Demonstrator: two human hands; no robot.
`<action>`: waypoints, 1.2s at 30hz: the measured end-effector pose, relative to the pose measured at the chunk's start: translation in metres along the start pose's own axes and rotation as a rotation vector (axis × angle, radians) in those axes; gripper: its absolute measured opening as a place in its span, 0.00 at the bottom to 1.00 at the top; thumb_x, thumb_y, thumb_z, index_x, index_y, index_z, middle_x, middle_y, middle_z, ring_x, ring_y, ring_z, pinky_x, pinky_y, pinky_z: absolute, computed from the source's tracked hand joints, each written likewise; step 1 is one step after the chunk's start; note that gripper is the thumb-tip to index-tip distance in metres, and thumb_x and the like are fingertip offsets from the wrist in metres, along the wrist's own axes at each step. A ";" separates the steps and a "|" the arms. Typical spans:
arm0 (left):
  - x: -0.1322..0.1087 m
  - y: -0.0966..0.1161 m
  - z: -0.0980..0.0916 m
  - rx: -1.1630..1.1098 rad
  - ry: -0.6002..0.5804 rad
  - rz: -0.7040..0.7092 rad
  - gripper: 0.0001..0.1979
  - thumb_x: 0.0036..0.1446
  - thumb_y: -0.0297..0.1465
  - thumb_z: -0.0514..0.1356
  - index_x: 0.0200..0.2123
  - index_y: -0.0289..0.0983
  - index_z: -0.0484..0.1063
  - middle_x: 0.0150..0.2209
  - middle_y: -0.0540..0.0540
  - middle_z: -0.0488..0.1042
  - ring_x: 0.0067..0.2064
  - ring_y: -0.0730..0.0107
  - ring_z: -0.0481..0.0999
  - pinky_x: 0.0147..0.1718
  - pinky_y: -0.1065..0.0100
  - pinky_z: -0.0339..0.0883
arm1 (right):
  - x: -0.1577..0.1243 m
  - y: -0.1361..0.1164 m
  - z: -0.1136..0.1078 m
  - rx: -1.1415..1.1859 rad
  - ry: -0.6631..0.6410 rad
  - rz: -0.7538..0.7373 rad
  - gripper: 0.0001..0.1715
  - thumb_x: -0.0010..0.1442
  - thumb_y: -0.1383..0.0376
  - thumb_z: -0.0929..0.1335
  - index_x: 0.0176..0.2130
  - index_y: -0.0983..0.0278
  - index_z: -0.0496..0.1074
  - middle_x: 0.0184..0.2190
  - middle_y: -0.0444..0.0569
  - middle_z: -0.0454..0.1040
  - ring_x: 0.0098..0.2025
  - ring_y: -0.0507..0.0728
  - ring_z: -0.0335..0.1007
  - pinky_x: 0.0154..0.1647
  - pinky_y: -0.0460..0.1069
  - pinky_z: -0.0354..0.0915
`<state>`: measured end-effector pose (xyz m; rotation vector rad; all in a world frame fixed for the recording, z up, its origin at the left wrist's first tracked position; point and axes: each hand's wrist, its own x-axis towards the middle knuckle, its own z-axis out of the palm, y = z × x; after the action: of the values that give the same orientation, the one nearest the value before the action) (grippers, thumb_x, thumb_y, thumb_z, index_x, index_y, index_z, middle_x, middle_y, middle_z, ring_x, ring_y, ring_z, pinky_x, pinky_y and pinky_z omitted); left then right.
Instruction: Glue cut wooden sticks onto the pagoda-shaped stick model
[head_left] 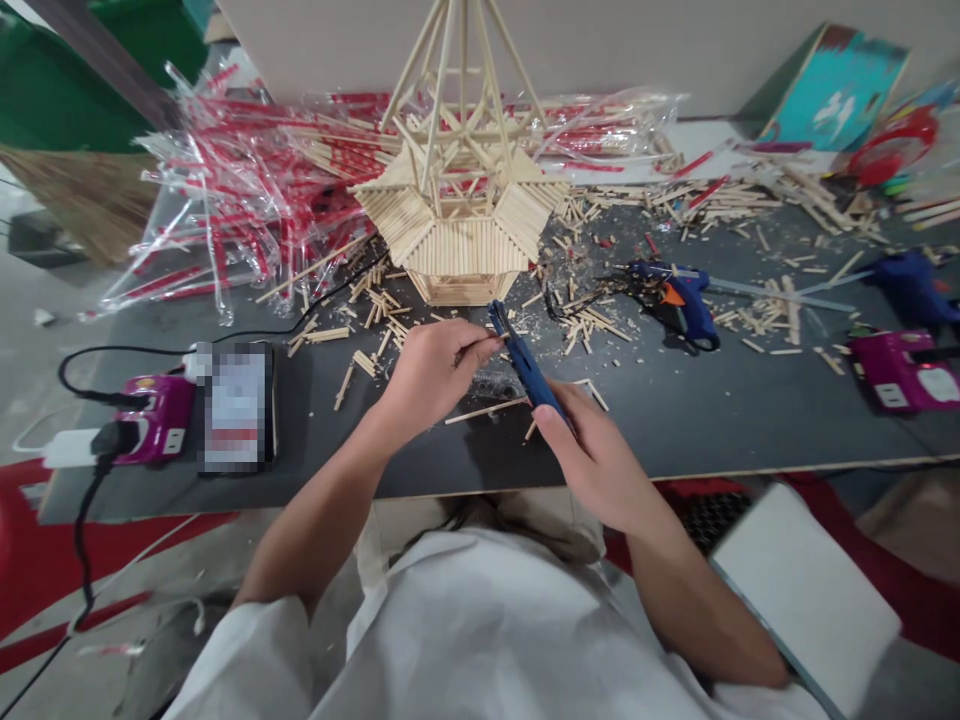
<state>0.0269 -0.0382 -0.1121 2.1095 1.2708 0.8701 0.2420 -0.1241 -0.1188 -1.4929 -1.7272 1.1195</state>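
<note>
My right hand [592, 455] is closed around the blue handles of a pair of cutters [523, 362], whose jaws point up and left. My left hand [431, 368] is pinched on a thin wooden stick [486, 345] that it holds at the cutter's jaws. Both hands hover over the dark grey table [675, 420], just in front of a tower model built of wooden sticks [459, 220]. A loose long stick [484, 410] lies on the table under my hands.
Cut stick pieces litter the table. Red and clear wrappers [247, 190] pile at the back left. A blue glue gun [679, 295] lies to the right, another [911, 285] further right. Purple devices [154, 418] [900, 368], a phone [236, 405] and a white board [806, 590] are nearby.
</note>
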 end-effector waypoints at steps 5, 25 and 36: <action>-0.001 -0.001 0.001 0.010 0.025 0.032 0.12 0.70 0.30 0.59 0.33 0.36 0.80 0.31 0.48 0.80 0.34 0.69 0.77 0.37 0.69 0.65 | -0.003 0.003 0.005 -0.020 0.032 0.006 0.33 0.75 0.47 0.60 0.68 0.61 0.66 0.57 0.58 0.73 0.58 0.64 0.71 0.63 0.60 0.64; -0.005 0.004 0.006 0.053 0.093 0.089 0.14 0.71 0.31 0.56 0.36 0.37 0.81 0.32 0.44 0.79 0.35 0.65 0.77 0.36 0.65 0.67 | 0.000 0.015 0.008 -0.129 0.047 -0.055 0.25 0.76 0.48 0.57 0.45 0.62 0.71 0.42 0.55 0.75 0.47 0.63 0.71 0.50 0.57 0.64; -0.007 0.005 0.007 0.058 0.132 0.080 0.13 0.71 0.31 0.58 0.38 0.37 0.83 0.33 0.46 0.83 0.37 0.66 0.80 0.40 0.68 0.71 | -0.001 0.018 0.016 -0.347 0.106 0.037 0.29 0.76 0.46 0.52 0.40 0.61 0.68 0.32 0.54 0.76 0.34 0.62 0.72 0.36 0.54 0.61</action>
<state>0.0328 -0.0472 -0.1149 2.1923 1.2986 1.0337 0.2369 -0.1278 -0.1417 -1.7612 -1.8947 0.7673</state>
